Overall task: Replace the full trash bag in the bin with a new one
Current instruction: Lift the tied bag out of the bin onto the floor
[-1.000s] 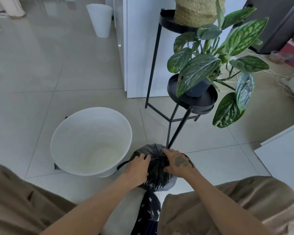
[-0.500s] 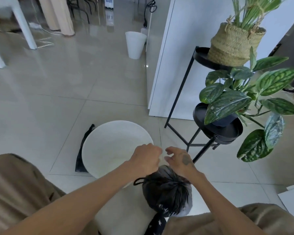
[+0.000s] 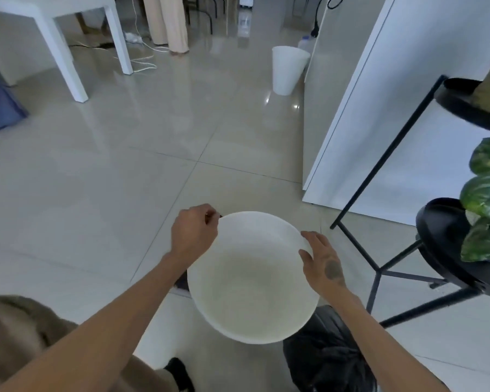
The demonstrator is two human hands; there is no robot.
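Head view. Your round white plastic bin (image 3: pixel 252 281) stands open-mouthed on the glossy beige tiled floor (image 3: pixel 96 179), its pale inside showing no liner. Your left hand (image 3: pixel 194 236), at the rim's ten o'clock, is curled into a narrow pinch at the edge; what it pinches is too small to tell. Your right hand (image 3: pixel 321 260), at the rim's three o'clock, lies with fingers loosely spread, fingertips on the rim. The full black plastic trash bag (image 3: pixel 326 352), gathered at its top, sits on the floor just beside the bin at its five o'clock, partly under your right forearm. A black metal plant stand (image 3: pixel 379 210) with green variegated leaves (image 3: pixel 484 199) rises at three o'clock. A second, small white bin (image 3: pixel 287 70) stands well apart at twelve o'clock.
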